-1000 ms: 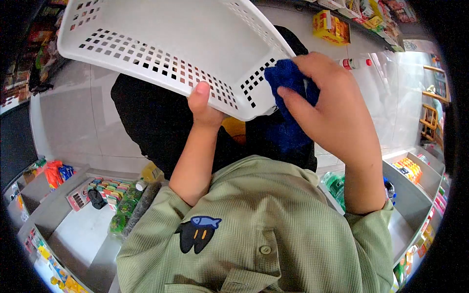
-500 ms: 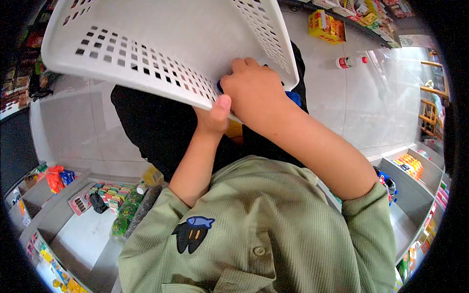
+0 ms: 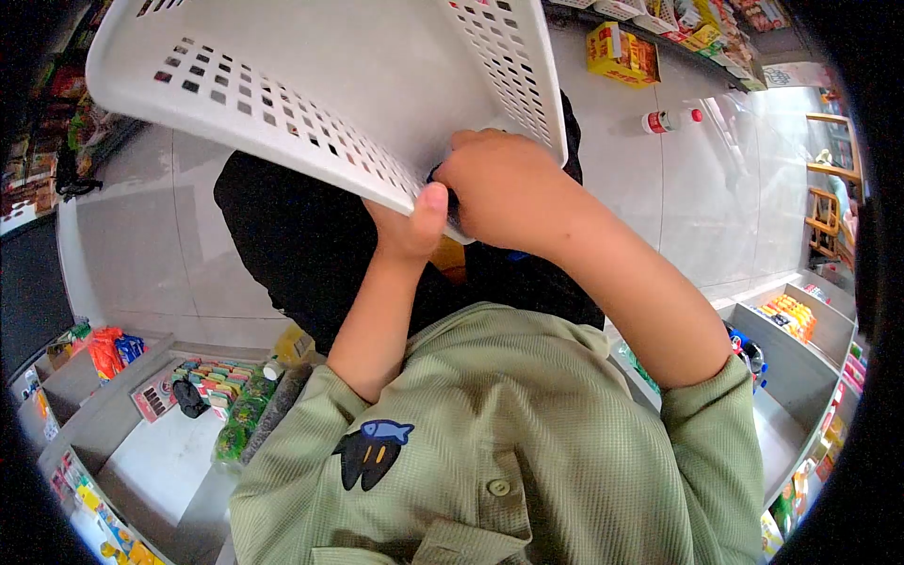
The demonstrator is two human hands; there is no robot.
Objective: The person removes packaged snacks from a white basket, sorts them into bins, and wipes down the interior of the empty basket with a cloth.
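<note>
A white plastic basket (image 3: 282, 113) with square holes in its sides is tilted above my dark-trousered legs. My left hand (image 3: 414, 221) grips the near rim, its thumb on top and the other fingers hidden underneath. Inside the near right corner, my right hand (image 3: 499, 184) presses down with its fingers curled. Only a sliver of the dark blue cloth (image 3: 435, 172) shows at its fingers; most of it is hidden beneath them.
On the tiled floor at upper right lie a bottle with a red cap (image 3: 672, 121) and a yellow box (image 3: 622, 55). Stocked shelves (image 3: 725, 47) run behind them. Grey compartments with packets and bottles (image 3: 247, 414) flank me on both sides.
My right hand has moved from the basket's right outer edge into its near corner, taking the blue cloth along. The basket has shifted slightly left and tilted, with my left hand still on its rim.
</note>
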